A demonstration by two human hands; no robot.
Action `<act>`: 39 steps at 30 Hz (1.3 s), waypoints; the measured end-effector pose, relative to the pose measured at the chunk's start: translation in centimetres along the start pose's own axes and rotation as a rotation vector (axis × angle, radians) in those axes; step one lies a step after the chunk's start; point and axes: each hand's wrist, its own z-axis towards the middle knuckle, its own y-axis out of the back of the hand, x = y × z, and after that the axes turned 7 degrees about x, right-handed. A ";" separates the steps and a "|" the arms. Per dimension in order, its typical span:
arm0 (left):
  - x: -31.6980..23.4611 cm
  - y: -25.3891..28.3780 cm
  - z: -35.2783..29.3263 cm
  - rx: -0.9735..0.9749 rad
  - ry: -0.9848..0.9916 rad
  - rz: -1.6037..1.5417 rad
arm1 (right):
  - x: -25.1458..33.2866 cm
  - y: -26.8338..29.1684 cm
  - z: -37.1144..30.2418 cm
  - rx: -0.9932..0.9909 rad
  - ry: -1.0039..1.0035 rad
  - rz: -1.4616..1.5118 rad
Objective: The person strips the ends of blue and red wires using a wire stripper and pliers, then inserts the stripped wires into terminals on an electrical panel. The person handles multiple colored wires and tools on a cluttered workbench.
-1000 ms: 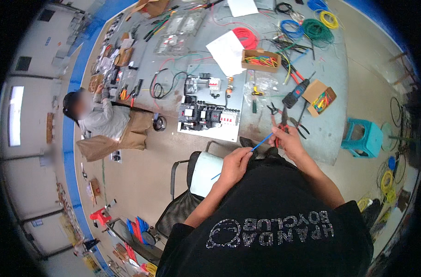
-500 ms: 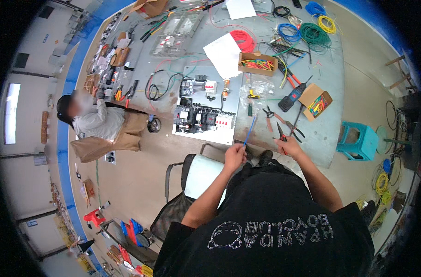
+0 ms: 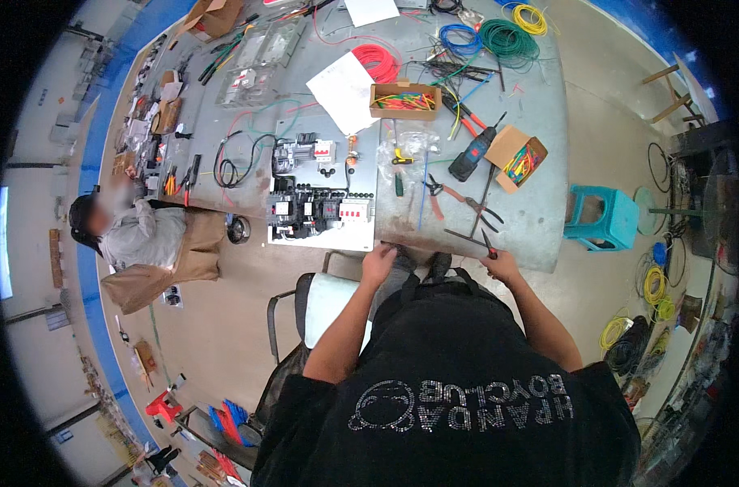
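My right hand (image 3: 502, 265) is closed round red-and-black pliers (image 3: 491, 250), their narrow dark jaws pointing up beside the table's front edge. Just off that edge, further left, my left hand (image 3: 379, 262) has its fingers curled together; whatever they may hold is hidden. Ahead of it, a thin blue wire (image 3: 421, 203) lies on the tabletop. To the left stands a pale mounting panel (image 3: 329, 239) with black electrical components (image 3: 305, 209) and a white breaker with red switches (image 3: 354, 211). Cutters with orange-red handles (image 3: 436, 204) and a dark T-shaped tool (image 3: 467, 237) lie between wire and pliers.
Two cardboard boxes of coloured pieces, one central (image 3: 378, 103) and one at right (image 3: 512, 140), flank a cordless drill (image 3: 473, 154). Wire coils (image 3: 507, 42) and white paper (image 3: 343, 93) lie farther back. A teal stool (image 3: 603, 217) stands right, a chair (image 3: 321, 312) behind, a seated person (image 3: 146, 235) left.
The blue wire has left my left hand and now lies on the table. That hand has drawn back to the edge. The pliers are still in my right hand. The view has shifted.
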 end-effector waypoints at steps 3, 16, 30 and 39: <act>5.2 1.5 -6.1 -0.101 0.215 -0.016 | -3.2 -1.2 1.6 0.042 -0.053 -0.103; 13.8 8.0 -18.1 -0.389 0.660 -0.682 | 2.1 -5.8 13.7 -0.233 0.104 -0.456; 32.9 39.3 5.7 -0.462 0.488 -0.675 | 12.7 -8.2 16.7 -0.465 -0.361 -0.365; 36.4 49.4 20.7 -0.483 0.731 -0.541 | 13.2 -10.1 20.4 -0.511 -0.459 -0.398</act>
